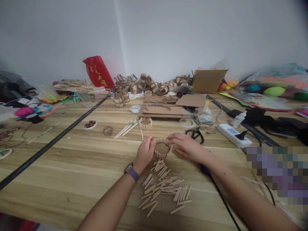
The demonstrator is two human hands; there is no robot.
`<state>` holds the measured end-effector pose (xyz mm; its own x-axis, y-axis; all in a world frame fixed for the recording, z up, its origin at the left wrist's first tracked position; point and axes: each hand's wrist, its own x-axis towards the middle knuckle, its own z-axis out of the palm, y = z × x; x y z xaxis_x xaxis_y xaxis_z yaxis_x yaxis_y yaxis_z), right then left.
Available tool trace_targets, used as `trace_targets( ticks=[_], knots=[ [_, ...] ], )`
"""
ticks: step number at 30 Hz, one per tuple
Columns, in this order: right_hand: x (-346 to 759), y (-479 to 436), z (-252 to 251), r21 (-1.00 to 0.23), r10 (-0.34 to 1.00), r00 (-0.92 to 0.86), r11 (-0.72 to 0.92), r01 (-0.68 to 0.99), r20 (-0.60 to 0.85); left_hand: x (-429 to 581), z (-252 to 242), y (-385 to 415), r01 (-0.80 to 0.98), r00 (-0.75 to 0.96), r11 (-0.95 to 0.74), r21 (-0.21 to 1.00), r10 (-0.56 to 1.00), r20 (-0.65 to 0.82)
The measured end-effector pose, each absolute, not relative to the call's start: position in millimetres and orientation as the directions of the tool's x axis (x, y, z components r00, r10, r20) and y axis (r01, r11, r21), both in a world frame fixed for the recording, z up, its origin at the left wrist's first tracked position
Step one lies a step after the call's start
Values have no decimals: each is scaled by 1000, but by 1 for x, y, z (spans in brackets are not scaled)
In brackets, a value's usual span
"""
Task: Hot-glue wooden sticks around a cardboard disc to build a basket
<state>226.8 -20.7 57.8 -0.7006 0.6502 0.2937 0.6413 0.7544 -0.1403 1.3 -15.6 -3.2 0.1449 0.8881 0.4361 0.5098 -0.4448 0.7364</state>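
A small round frame of short upright wooden sticks [162,156] stands on the table, with a brown cardboard base [162,148] inside it. At its left side is my left hand [145,150], its fingers curled together; what they grip, if anything, is hidden. A thin pale stick [141,132] reaches down to these fingers, and I cannot tell whether it is held. My right hand [184,147] is at the right side of the frame, fingers stretched out and fingertips close to the rim. Many loose short sticks [166,184] lie scattered nearer to me.
Behind the frame stands a similar stick ring [145,123] beside longer sticks [126,128]. Black scissors [197,134] and a white power strip [234,135] lie to the right. Left are a bowl of brown balls [89,124] and a tape roll [107,130]. Cardboard sheets [166,110] lie farther back.
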Motion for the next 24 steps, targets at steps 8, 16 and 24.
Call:
trace_targets(
  ticks=[8,16,24],
  knots=[
    [206,-42,71,-292,688,-686,724,625,238,1,0,-13,420,171,-402,813,915,364],
    [208,-35,61,-93,747,-644,662,744,166,1,1,-15,420,148,-389,820,921,362],
    [220,-32,65,-33,788,-577,597,802,217,-1,-3,-12,404,164,-500,766,864,477]
  ],
)
